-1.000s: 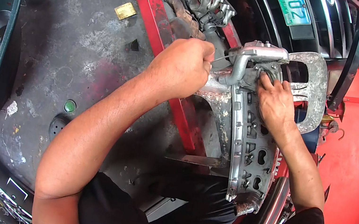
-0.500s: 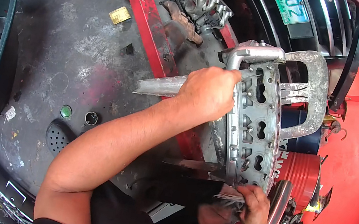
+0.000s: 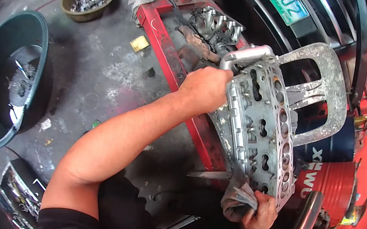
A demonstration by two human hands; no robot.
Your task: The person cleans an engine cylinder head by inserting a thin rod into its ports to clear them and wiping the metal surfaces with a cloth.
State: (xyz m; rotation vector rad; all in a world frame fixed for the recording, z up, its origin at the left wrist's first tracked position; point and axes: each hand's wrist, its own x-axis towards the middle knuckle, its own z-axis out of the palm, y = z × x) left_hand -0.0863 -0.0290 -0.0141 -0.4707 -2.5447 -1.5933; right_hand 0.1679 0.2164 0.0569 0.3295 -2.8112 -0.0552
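Right of centre in the frame, a big grey metal engine head (image 3: pixel 259 132) stands tilted on edge against a red steel frame (image 3: pixel 172 68). It looks heavy, stiff and greasy, with sharp cast edges, so its solid outer rims seem the safest places to grip. The left hand (image 3: pixel 205 89) is closed over its upper left edge, near a curved metal pipe (image 3: pixel 245 56). At the lower end, the right hand (image 3: pixel 258 218) clutches a grey rag (image 3: pixel 237 197) pressed against the casting.

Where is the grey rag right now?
Head view, lower right: the grey rag is bunched in the right hand, pressed against the cylinder head's bottom end.
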